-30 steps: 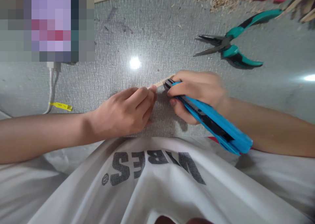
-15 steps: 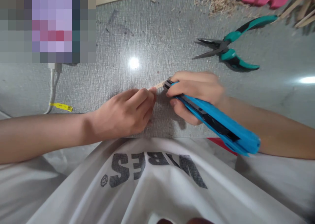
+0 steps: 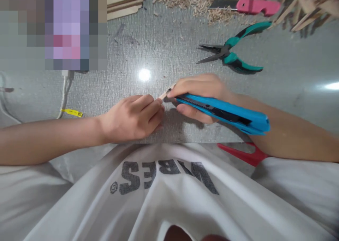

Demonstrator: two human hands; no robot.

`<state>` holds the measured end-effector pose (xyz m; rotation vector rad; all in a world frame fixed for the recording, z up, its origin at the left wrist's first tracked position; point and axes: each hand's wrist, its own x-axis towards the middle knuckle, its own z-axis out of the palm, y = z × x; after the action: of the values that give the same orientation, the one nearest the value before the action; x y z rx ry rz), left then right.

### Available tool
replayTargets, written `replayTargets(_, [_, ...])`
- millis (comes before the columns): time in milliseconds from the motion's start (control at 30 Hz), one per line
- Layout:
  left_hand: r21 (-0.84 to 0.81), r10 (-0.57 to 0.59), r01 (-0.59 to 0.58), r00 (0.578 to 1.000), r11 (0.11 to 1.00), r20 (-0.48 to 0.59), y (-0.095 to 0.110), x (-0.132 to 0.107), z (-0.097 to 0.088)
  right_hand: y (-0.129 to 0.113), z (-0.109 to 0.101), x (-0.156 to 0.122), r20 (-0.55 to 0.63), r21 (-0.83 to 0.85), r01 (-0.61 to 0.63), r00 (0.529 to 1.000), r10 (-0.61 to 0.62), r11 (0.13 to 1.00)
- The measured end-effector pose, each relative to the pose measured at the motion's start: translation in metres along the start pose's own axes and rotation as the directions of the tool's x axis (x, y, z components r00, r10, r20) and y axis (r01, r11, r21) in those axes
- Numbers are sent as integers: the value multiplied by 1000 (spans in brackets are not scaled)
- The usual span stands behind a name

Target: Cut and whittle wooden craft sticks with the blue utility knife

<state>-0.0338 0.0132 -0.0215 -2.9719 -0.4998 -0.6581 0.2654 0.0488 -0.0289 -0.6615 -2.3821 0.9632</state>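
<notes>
My left hand (image 3: 135, 116) is closed, its fingertips pinching a thin pale wooden stick (image 3: 163, 95) just above the grey tabletop. My right hand (image 3: 202, 94) grips a blue utility knife (image 3: 230, 113), whose body slants down to the right under the wrist. The knife's dark tip meets the stick between the two hands, and my right fingers cover most of the blade. The stick's far end pokes out past my right index finger.
Teal-handled long-nose pliers (image 3: 225, 52) lie open beyond my right hand. Behind them rest a pink folding-handled blade (image 3: 258, 6), wood shavings (image 3: 185, 0) and wood strips (image 3: 307, 11). Flat wooden sticks (image 3: 124, 4) are stacked at the back. A white cable (image 3: 63, 96) runs at left; something red (image 3: 246, 154) sits near my lap.
The utility knife has swung to a flatter angle, and its tip has shifted slightly left along the stick. The view has also moved a little, showing more of the red thing.
</notes>
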Motion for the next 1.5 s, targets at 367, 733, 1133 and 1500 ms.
replayTargets(367, [33, 9, -10, 1000, 999, 18, 1, -5, 4, -14, -26, -3, 42, 516, -410, 889, 456, 753])
replayTargets(733, [-128, -248, 256, 966, 958, 79, -17, -4, 12, -9, -38, 3, -16, 710, -333, 873, 487, 621])
replayTargets(1133, [-284, -310, 383, 911, 879, 271, -36, -3, 33, -32, -28, -10, 161, 137, -605, 795, 586, 784])
replayTargets(1500, [-294, -325, 390, 913, 872, 248, -35, -4, 34, -52, -13, 19, 228, -447, -530, 711, 665, 721])
